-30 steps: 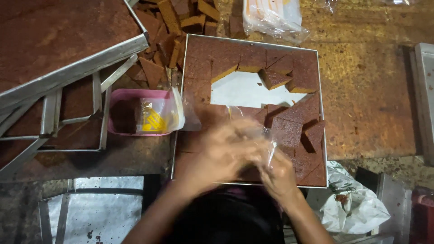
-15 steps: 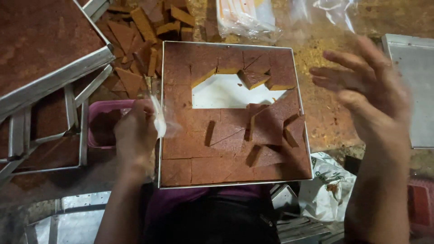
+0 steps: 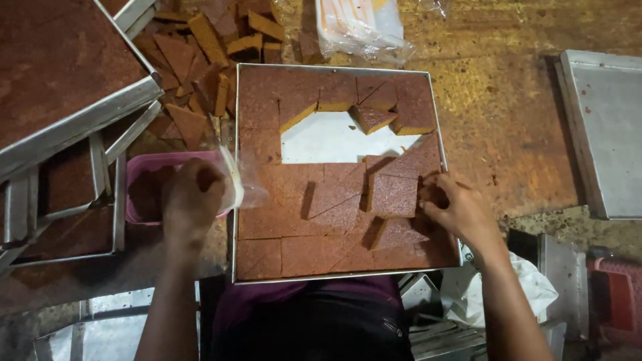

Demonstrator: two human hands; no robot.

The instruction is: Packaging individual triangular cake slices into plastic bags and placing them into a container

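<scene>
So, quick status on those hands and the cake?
Left hand holds clear bag at pink tub. Right hand grips cut brown cake piece in metal tray. Nothing blocking.

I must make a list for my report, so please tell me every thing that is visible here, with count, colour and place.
Tray of cut cake: one, metal rim, brown cake, centre, a bare white gap in it.
Pink tub: one, left of that tray.
Clear plastic bag: one, at the tub's edge.
Loose cake offcuts: many, brown, upper left.
Stacked trays: several, metal, far left.
Empty tray: one, grey, right.
Wrapped packet: one, white and orange, top.
Left hand: over the tub.
Right hand: on cake pieces at the tray's right side.
</scene>
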